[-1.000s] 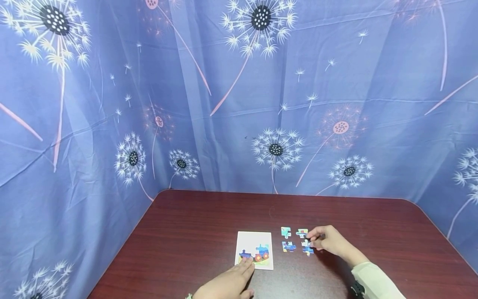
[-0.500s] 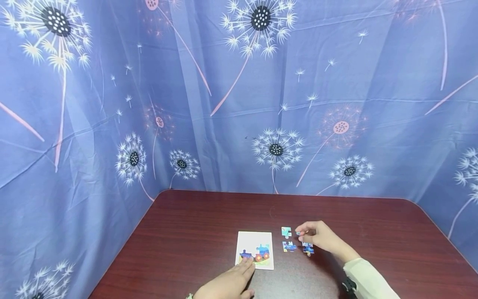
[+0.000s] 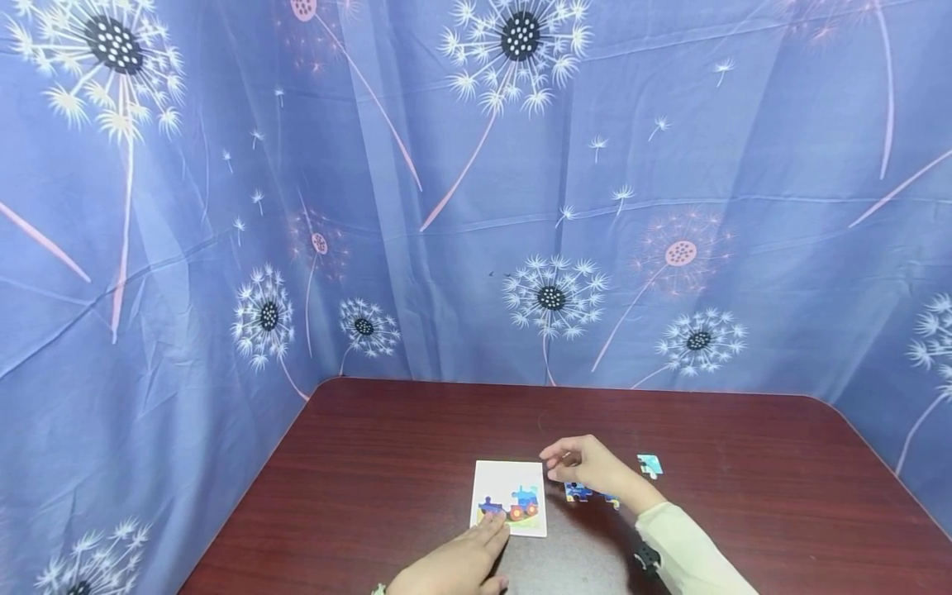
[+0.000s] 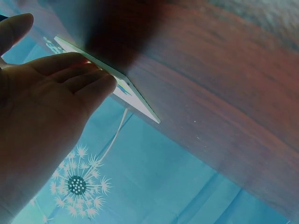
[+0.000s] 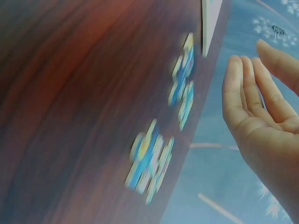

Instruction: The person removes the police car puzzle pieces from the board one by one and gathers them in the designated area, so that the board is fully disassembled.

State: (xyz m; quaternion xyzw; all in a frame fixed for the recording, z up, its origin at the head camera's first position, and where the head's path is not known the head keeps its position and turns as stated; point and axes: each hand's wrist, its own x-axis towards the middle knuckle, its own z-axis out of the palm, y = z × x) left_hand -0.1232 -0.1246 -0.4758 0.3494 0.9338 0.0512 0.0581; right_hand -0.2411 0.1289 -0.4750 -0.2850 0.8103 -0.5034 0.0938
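My left hand (image 3: 454, 562) rests its straight fingers on the lower left of a white puzzle board (image 3: 508, 475). Part of a train picture (image 3: 525, 497) fills the board's lower half. In the left wrist view those fingertips touch the board (image 4: 145, 108). Just right of the board, my right hand (image 3: 604, 469) hovers with bent, relaxed fingers. The right wrist view shows nothing between its thumb and fingers. Under that hand lie loose blue jigsaw pieces (image 3: 576, 492), partly covered. Another pale blue piece (image 3: 649, 464) lies further right. Two pairs of pieces (image 5: 145, 154) show in the right wrist view.
The dark red wooden table (image 3: 387, 463) carries the board and pieces. A blue curtain (image 3: 446, 314) with dandelion prints hangs behind its far edge and along the left side.
My right hand has moved left across the loose pieces, from their right side toward the board. It now covers the upper pieces and uncovers a pale blue one. The left hand stays put.
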